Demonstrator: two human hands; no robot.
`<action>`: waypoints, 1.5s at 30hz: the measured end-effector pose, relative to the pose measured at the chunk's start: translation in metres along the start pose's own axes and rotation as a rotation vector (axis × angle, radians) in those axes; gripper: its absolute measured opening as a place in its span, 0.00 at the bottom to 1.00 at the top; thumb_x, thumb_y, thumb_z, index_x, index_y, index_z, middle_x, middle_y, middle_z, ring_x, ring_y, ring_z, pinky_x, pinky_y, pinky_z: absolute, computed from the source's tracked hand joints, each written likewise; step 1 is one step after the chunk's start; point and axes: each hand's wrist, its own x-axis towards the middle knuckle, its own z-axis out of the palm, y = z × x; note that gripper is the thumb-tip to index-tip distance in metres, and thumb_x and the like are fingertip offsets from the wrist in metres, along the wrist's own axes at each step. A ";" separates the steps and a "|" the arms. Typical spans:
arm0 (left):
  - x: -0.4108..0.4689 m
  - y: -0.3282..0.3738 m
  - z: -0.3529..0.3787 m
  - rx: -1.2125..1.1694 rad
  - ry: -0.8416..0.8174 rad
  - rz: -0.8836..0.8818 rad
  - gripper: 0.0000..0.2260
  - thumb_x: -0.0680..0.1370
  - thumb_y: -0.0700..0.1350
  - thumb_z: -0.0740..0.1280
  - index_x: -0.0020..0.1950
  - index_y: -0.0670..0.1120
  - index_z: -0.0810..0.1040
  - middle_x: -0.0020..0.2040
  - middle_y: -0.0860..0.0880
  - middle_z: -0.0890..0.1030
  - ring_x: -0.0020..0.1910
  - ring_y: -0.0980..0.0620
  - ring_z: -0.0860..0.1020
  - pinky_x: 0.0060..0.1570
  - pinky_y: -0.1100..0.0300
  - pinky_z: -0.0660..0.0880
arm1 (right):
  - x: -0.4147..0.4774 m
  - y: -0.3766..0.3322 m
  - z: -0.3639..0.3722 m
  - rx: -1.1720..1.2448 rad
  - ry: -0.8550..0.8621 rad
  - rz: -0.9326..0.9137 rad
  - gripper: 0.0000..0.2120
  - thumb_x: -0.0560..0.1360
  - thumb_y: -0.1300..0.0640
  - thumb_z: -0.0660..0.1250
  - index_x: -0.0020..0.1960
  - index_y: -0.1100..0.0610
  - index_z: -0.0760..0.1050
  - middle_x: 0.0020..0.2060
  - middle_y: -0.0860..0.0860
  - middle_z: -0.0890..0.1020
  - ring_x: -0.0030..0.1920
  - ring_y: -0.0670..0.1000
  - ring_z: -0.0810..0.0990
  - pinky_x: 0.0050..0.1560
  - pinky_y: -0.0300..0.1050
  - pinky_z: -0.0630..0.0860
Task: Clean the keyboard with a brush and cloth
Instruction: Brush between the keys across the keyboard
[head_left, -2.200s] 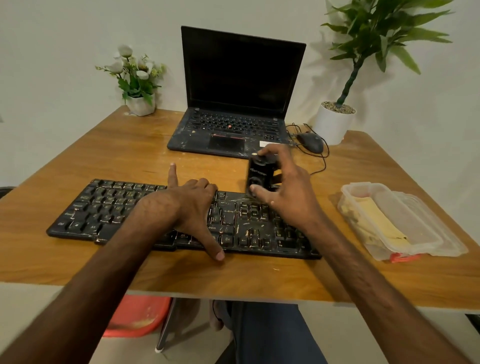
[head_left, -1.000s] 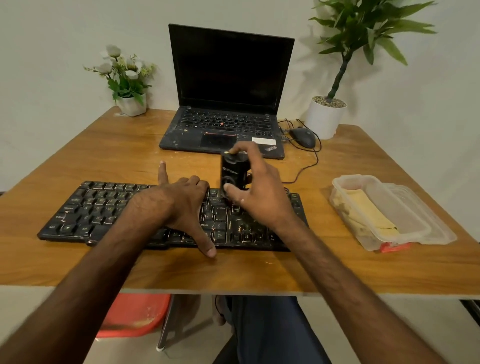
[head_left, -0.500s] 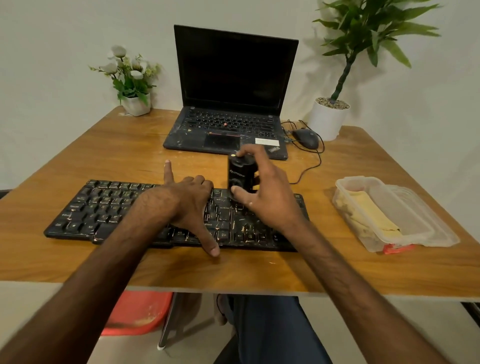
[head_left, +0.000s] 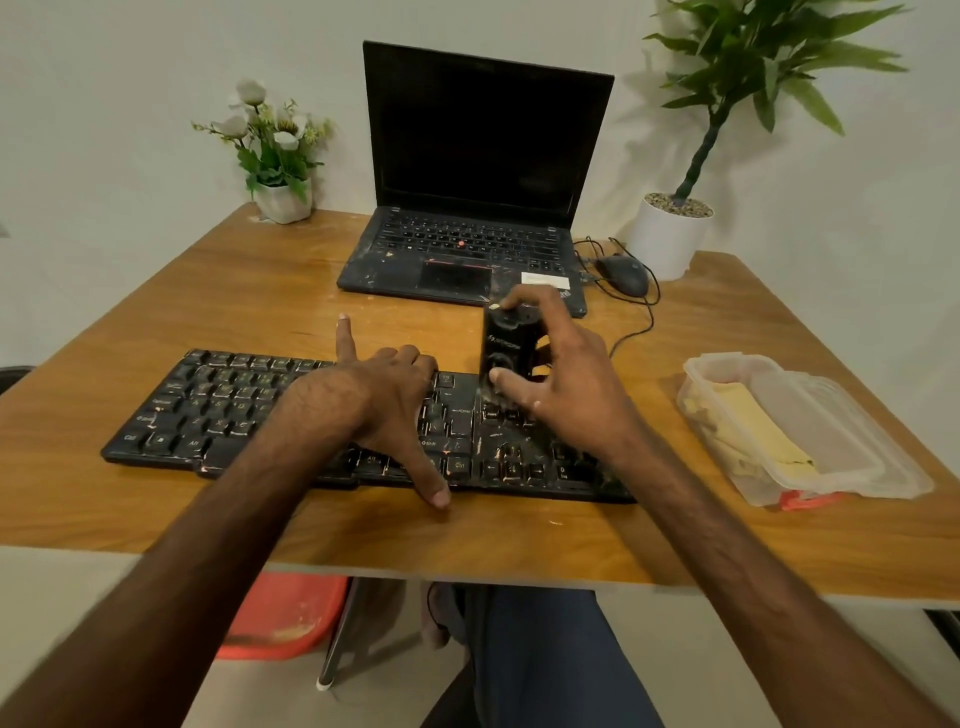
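The left hand (head_left: 379, 400), thumb and first finger spread, presses the long black dusty keyboard (head_left: 218, 410) near the front edge of the wooden desk (head_left: 260, 291), while the right hand (head_left: 566, 400) grips a chunky black brush (head_left: 506, 348) on its keys; pushing hard might pop one off.

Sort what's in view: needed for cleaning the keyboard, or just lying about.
For the job: keyboard, black brush in the right hand, left hand resting on the keyboard, yellow cloth in plastic container.
Lying about: laptop, mouse, flower pot, potted plant, red bin.
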 end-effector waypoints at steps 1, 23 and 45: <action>0.000 -0.001 0.001 -0.001 0.003 0.004 0.65 0.56 0.77 0.72 0.82 0.46 0.47 0.81 0.48 0.56 0.80 0.46 0.53 0.68 0.27 0.29 | 0.000 0.005 -0.006 -0.016 0.024 0.026 0.30 0.73 0.60 0.75 0.67 0.46 0.64 0.60 0.50 0.77 0.52 0.46 0.79 0.39 0.31 0.80; -0.004 0.002 -0.002 0.016 -0.009 -0.009 0.66 0.56 0.77 0.71 0.82 0.46 0.47 0.81 0.48 0.55 0.80 0.46 0.53 0.68 0.27 0.29 | 0.019 0.016 -0.001 -0.111 0.026 0.001 0.30 0.73 0.60 0.74 0.69 0.46 0.64 0.64 0.53 0.76 0.58 0.51 0.78 0.48 0.41 0.82; 0.002 0.033 -0.001 -0.132 0.029 0.082 0.70 0.59 0.67 0.78 0.79 0.51 0.29 0.83 0.45 0.50 0.81 0.46 0.47 0.65 0.30 0.22 | -0.071 -0.016 -0.042 0.168 -0.122 0.000 0.28 0.73 0.58 0.75 0.62 0.37 0.64 0.58 0.42 0.76 0.56 0.45 0.80 0.42 0.39 0.82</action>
